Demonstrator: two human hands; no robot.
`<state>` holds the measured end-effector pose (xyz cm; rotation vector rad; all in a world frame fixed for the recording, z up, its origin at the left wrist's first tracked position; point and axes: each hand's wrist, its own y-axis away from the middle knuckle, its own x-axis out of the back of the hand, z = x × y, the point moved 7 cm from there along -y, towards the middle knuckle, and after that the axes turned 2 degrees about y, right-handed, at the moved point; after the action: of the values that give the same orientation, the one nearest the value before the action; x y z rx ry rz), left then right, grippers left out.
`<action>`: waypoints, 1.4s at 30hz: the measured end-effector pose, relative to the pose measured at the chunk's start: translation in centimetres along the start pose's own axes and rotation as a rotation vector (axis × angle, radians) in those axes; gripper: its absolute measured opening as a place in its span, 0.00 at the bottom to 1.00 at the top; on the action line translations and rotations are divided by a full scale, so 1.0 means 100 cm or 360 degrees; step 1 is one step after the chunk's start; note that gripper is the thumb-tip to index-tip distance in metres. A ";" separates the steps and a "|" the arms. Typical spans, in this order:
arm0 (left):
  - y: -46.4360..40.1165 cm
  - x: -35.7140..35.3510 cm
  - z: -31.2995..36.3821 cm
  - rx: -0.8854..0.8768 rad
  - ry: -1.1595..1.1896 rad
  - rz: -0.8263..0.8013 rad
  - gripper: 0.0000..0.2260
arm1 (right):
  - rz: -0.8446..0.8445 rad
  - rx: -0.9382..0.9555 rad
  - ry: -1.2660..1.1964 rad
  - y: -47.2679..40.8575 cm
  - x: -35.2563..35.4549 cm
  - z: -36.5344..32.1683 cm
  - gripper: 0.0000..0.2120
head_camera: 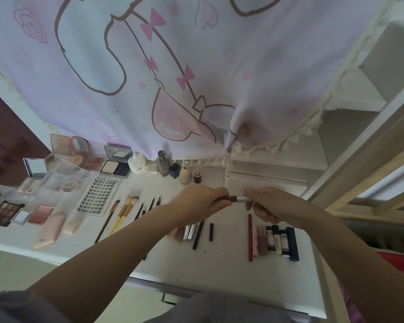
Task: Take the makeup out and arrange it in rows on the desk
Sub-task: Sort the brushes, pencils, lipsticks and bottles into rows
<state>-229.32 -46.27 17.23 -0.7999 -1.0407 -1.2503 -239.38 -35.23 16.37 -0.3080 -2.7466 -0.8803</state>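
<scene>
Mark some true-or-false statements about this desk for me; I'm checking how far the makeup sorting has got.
1. Both hands hold one slim tube between them above the desk. True: the left hand grips the dark end and the right hand the silver end of the tube.
2. The makeup brushes lie to the right of the red pencil. False: the brushes lie left of the red pencil.
3. The eyeshadow palette is at the desk's left edge. True: the eyeshadow palette lies there, open.
4. The false lash card is propped against the curtain. False: the false lash card lies flat on the desk.
</scene>
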 end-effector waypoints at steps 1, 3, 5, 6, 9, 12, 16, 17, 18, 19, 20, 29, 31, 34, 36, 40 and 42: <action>0.000 0.000 0.001 -0.0010 -0.0007 0.0000 0.12 | -0.0004 0.0018 0.0011 0.000 0.000 0.000 0.17; -0.001 -0.002 -0.001 -0.0005 -0.0018 -0.0003 0.12 | -0.0017 0.0064 0.0066 0.001 0.000 -0.001 0.11; 0.000 -0.003 -0.003 0.0018 -0.0014 -0.0010 0.12 | -0.0030 0.0058 0.0056 0.002 0.000 0.000 0.08; 0.000 -0.003 -0.004 0.0017 -0.0020 -0.0014 0.12 | -0.0028 0.0040 0.0030 0.002 0.000 0.002 0.10; 0.000 -0.005 -0.001 -0.0014 -0.0037 -0.0030 0.12 | 0.0001 -0.0008 0.0004 0.002 0.000 0.004 0.18; -0.001 -0.008 -0.001 -0.0005 -0.0058 -0.0070 0.12 | 0.0043 0.0013 0.0102 0.002 0.002 0.004 0.11; -0.001 -0.008 0.000 -0.0003 -0.0049 -0.0065 0.12 | 0.0032 -0.0033 0.0033 0.003 0.001 0.007 0.16; -0.001 -0.008 0.001 -0.0010 -0.0054 -0.0060 0.12 | 0.0028 -0.0048 0.0036 0.003 0.000 0.008 0.18; -0.001 -0.007 0.002 -0.0016 -0.0067 -0.0059 0.12 | 0.0024 -0.0048 0.0051 0.003 0.000 0.008 0.18; -0.001 -0.007 0.002 -0.0020 -0.0082 -0.0062 0.12 | 0.0019 -0.0036 0.0069 0.003 -0.001 0.008 0.16; -0.001 -0.007 0.002 -0.0020 -0.0091 -0.0065 0.12 | 0.0016 -0.0024 0.0074 0.003 -0.001 0.007 0.14; 0.001 -0.007 -0.001 -0.0028 -0.0098 -0.0053 0.11 | -0.0012 -0.0007 0.0041 0.001 -0.005 0.010 0.09; 0.002 -0.008 -0.002 -0.0027 -0.0084 -0.0031 0.11 | -0.0008 -0.0015 -0.0044 0.000 -0.006 0.011 0.11; 0.003 -0.009 -0.002 -0.0037 -0.0100 -0.0034 0.11 | 0.0003 -0.0008 -0.0054 0.000 -0.007 0.013 0.14; 0.003 -0.011 -0.003 -0.0023 -0.0112 -0.0063 0.11 | -0.0004 0.0029 0.0007 0.000 -0.007 0.011 0.09; 0.004 -0.011 -0.003 -0.0015 -0.0101 -0.0062 0.11 | 0.0000 -0.0032 -0.0112 0.000 -0.008 0.012 0.12; 0.003 -0.011 -0.003 -0.0015 -0.0117 -0.0069 0.11 | -0.0004 -0.0054 -0.0119 0.000 -0.009 0.013 0.13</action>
<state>-228.93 -46.06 16.11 -0.8401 -1.1172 -1.2713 -238.78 -34.57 15.05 -0.3510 -2.8031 -0.9352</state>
